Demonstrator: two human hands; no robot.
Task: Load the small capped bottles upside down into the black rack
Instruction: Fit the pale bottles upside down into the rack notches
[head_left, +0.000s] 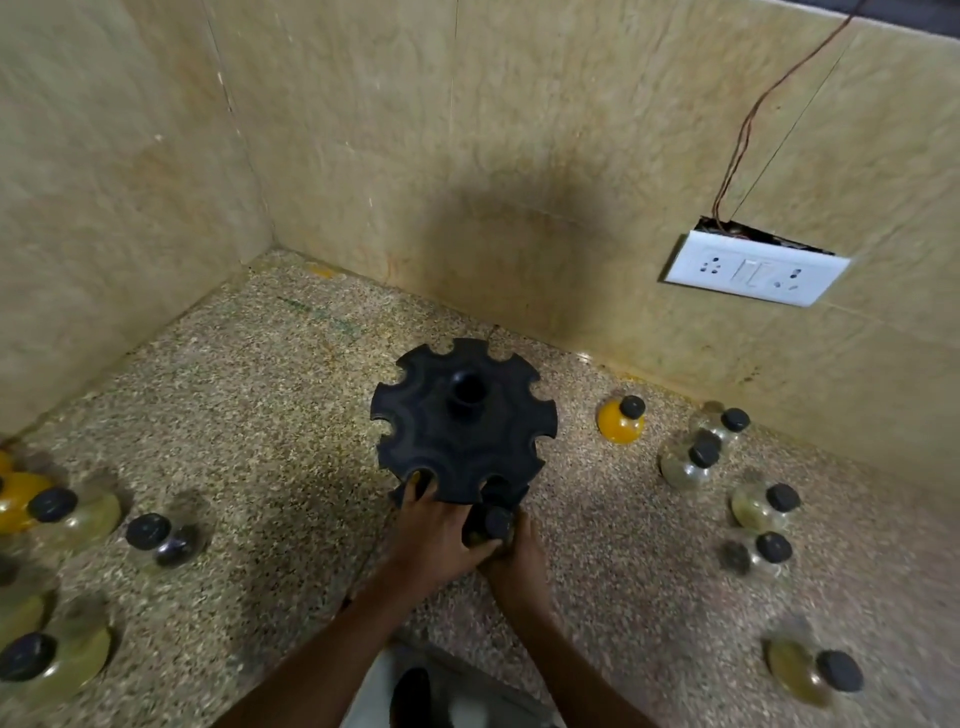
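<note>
A black round rack (462, 421) with notched slots around its rim and a centre post stands on the speckled counter. Both hands meet at its near edge. My left hand (436, 530) has fingers on the rack's near rim and also wraps a small black-capped bottle (493, 525). My right hand (519, 561) cups the same bottle from the right; its cap faces up toward me, just below a near slot. The bottle's body is mostly hidden by my fingers.
Loose capped bottles stand on the counter: an orange one (621, 421), several clear ones at the right (691, 462), and several at the left (156, 538). Tiled walls close the corner behind. A white socket plate (753, 270) hangs on the right wall.
</note>
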